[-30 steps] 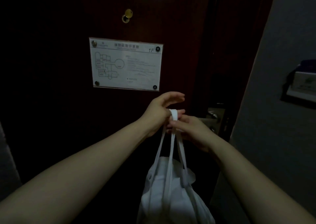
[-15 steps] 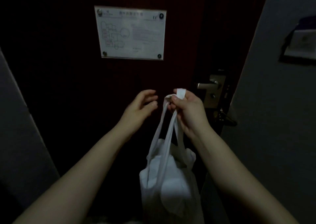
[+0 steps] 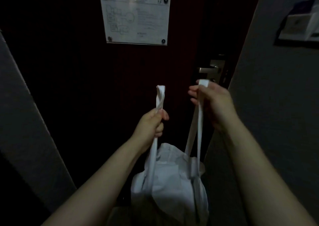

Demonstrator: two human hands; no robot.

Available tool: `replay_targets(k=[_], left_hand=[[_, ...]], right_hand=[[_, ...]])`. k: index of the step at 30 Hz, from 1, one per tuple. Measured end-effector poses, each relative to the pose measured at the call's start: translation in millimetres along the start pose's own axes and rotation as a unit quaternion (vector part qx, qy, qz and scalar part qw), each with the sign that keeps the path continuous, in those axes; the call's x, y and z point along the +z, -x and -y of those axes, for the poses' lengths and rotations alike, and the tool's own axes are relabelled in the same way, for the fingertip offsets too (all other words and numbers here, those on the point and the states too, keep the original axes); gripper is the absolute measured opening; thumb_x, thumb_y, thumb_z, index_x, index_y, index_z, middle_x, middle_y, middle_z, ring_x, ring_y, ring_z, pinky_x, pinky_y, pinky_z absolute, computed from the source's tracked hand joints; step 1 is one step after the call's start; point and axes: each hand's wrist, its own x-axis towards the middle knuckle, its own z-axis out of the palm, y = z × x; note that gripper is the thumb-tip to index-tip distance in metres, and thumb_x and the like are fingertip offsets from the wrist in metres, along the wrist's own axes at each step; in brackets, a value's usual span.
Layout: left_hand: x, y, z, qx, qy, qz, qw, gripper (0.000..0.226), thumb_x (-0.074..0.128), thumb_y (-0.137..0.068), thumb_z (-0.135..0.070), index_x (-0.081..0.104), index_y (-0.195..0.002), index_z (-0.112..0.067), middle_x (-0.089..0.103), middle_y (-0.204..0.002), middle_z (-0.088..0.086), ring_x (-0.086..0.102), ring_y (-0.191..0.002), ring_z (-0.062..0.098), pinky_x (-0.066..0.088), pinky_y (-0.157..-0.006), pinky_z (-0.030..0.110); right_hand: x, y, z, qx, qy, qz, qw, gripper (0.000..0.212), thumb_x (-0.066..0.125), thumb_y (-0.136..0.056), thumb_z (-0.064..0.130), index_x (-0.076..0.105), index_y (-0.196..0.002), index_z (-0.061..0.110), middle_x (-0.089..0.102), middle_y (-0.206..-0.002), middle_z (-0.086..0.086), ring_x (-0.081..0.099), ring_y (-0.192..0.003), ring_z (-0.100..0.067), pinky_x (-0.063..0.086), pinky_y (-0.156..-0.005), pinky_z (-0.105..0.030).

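A white plastic bag (image 3: 170, 186) hangs in front of a dark door, its two handle loops pulled apart. My left hand (image 3: 151, 125) grips the left handle (image 3: 160, 96), whose twisted end sticks up above my fist. My right hand (image 3: 211, 101) holds the right handle (image 3: 200, 115), with the loop draped over my fingers. The bag's mouth gapes between the two straps. What lies inside is too dim to make out.
A dark wooden door (image 3: 86, 87) fills the view, carrying a white floor-plan plaque (image 3: 136, 17). Its metal lever handle (image 3: 209, 68) sits just beyond my right hand. A grey wall (image 3: 276, 105) on the right bears a card holder (image 3: 300, 25). Another grey surface (image 3: 22, 113) stands left.
Both handles were bunched together in my right hand. My left hand has now taken one handle and pulled it left, spreading the bag open. The view tilted downward.
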Motion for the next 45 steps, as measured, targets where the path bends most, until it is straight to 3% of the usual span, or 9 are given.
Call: replay_targets(k=[4, 7, 13, 16, 19, 22, 32, 41, 45], left_hand=[[3.6, -2.5, -22.9, 0.061, -0.097, 0.092, 0.989, 0.032, 0.032, -0.101, -0.019, 0.055, -0.078, -0.013, 0.049, -0.072, 0.014, 0.025, -0.035, 0.003, 0.02, -0.039, 0.016], [14.2, -10.2, -37.4, 0.102, -0.139, 0.134, 0.976, 0.028, 0.038, -0.1, -0.023, 0.06, -0.084, -0.015, 0.05, -0.049, -0.008, 0.033, -0.039, 0.001, 0.027, -0.044, 0.015], [28.2, -28.9, -53.0, 0.036, -0.135, 0.232, 0.963, 0.032, 0.038, -0.098, -0.025, 0.063, -0.084, -0.012, 0.042, -0.045, -0.007, 0.032, -0.039, 0.004, 0.027, -0.044, 0.018], [30.2, -38.2, -60.6, 0.043, -0.213, 0.187, 0.958, 0.033, 0.039, -0.1, -0.017, 0.059, -0.074, -0.011, 0.04, -0.041, -0.01, 0.031, -0.036, 0.003, 0.023, -0.039, 0.016], [34.4, -47.7, -60.9, 0.052, -0.242, 0.126, 0.961, 0.035, 0.042, -0.099, -0.016, 0.057, -0.068, -0.011, 0.041, -0.039, -0.009, 0.032, -0.031, 0.001, 0.024, -0.036, 0.012], [48.8, -58.2, -57.2, 0.054, -0.287, 0.116, 0.949, 0.034, 0.044, -0.098, -0.016, 0.059, -0.068, -0.014, 0.048, -0.051, -0.006, 0.037, -0.033, -0.001, 0.026, -0.038, 0.011], [97.1, -77.8, -54.6, -0.006, -0.288, 0.104, 0.952, 0.03, 0.044, -0.098, -0.021, 0.058, -0.072, -0.012, 0.048, -0.053, 0.0, 0.034, -0.034, 0.003, 0.023, -0.038, 0.016], [111.2, -97.6, -84.5, 0.031, -0.291, 0.108, 0.95, 0.033, 0.041, -0.099, -0.021, 0.058, -0.073, -0.011, 0.054, -0.053, -0.003, 0.031, -0.034, 0.003, 0.021, -0.036, 0.016], [121.1, -106.8, -88.2, 0.034, -0.306, 0.118, 0.944, 0.022, 0.046, -0.097, -0.02, 0.063, -0.086, -0.01, 0.06, -0.06, -0.003, 0.035, -0.038, 0.005, 0.025, -0.039, 0.017]], right_hand=[[13.6, -4.5, 29.7, -0.033, 0.105, 0.079, 0.991, 0.019, 0.042, -0.098, 0.007, 0.06, -0.105, 0.004, 0.067, -0.08, -0.005, 0.066, -0.066, -0.007, 0.055, -0.069, -0.022], [37.9, -14.0, 37.2, -0.034, 0.096, 0.097, 0.99, 0.022, 0.041, -0.098, 0.004, 0.059, -0.108, -0.003, 0.066, -0.075, -0.008, 0.065, -0.058, -0.007, 0.053, -0.059, -0.017], [44.8, -23.3, 50.5, -0.021, 0.088, 0.162, 0.983, 0.022, 0.043, -0.097, 0.006, 0.063, -0.092, -0.002, 0.07, -0.067, -0.006, 0.067, -0.061, -0.011, 0.053, -0.058, -0.019], [26.5, -27.9, 54.2, -0.053, 0.102, 0.125, 0.985, 0.021, 0.045, -0.096, 0.006, 0.063, -0.101, -0.005, 0.068, -0.079, -0.009, 0.066, -0.069, -0.012, 0.054, -0.064, -0.018], [-2.2, -35.1, 40.4, -0.153, 0.249, 0.034, 0.956, 0.016, 0.054, -0.094, 0.02, 0.067, -0.101, 0.015, 0.066, -0.089, 0.006, 0.06, -0.078, 0.001, 0.046, -0.072, -0.013], [-31.4, -34.7, 21.8, -0.126, 0.245, 0.057, 0.96, 0.018, 0.05, -0.095, 0.031, 0.062, -0.11, 0.031, 0.062, -0.088, 0.016, 0.058, -0.071, 0.012, 0.042, -0.061, -0.006], [-82.9, -48.6, 15.6, -0.095, 0.145, 0.185, 0.967, 0.022, 0.062, -0.086, 0.008, 0.061, -0.102, 0.024, 0.062, -0.091, -0.001, 0.067, -0.071, -0.006, 0.052, -0.061, -0.018], [-93.5, -77.7, 26.8, -0.179, 0.085, 0.146, 0.969, 0.015, 0.059, -0.087, 0.0, 0.063, -0.091, 0.015, 0.065, -0.077, -0.006, 0.064, -0.064, -0.011, 0.053, -0.064, -0.021], [-89.7, -91.7, 35.2, -0.24, 0.149, 0.045, 0.958, 0.017, 0.063, -0.086, 0.006, 0.064, -0.077, 0.021, 0.064, -0.072, 0.003, 0.062, -0.061, 0.001, 0.048, -0.056, -0.013]])
